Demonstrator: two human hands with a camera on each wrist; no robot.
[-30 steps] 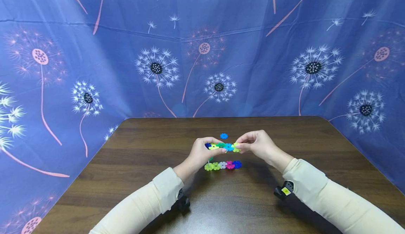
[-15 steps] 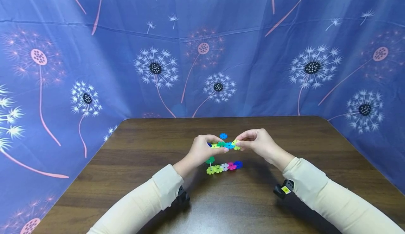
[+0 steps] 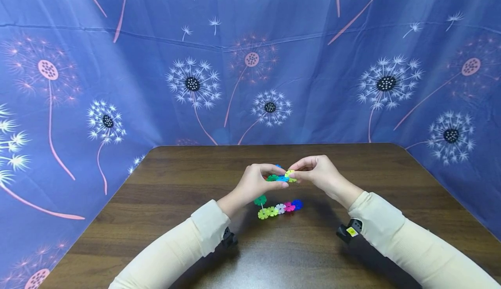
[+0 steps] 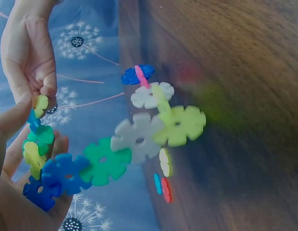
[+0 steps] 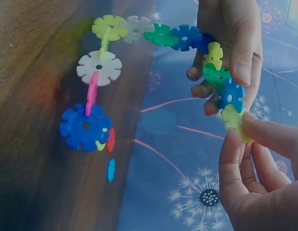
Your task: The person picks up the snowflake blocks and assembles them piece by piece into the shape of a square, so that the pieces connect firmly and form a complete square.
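A chain of slotted, flower-shaped plastic connector discs is held up off the table. My left hand grips it between thumb and fingers along a stretch of blue, green and yellow discs. At the chain's end, my right hand pinches a yellow disc between thumb and fingertips; that disc meets a light blue disc. The other part of the chain runs from the left hand through green, white and yellow-green discs to a pink disc and a dark blue disc. Fingers hide some joints.
On the brown wooden table, beyond the chain, lie a loose light blue disc, a red disc and a yellow disc. A blue dandelion-print cloth hangs behind the table's far edge.
Both hands have risen slightly, and the left has shifted right, closer to the right hand. The chain's lower part has swung a little rightward and down in the head view. Both grips stay.
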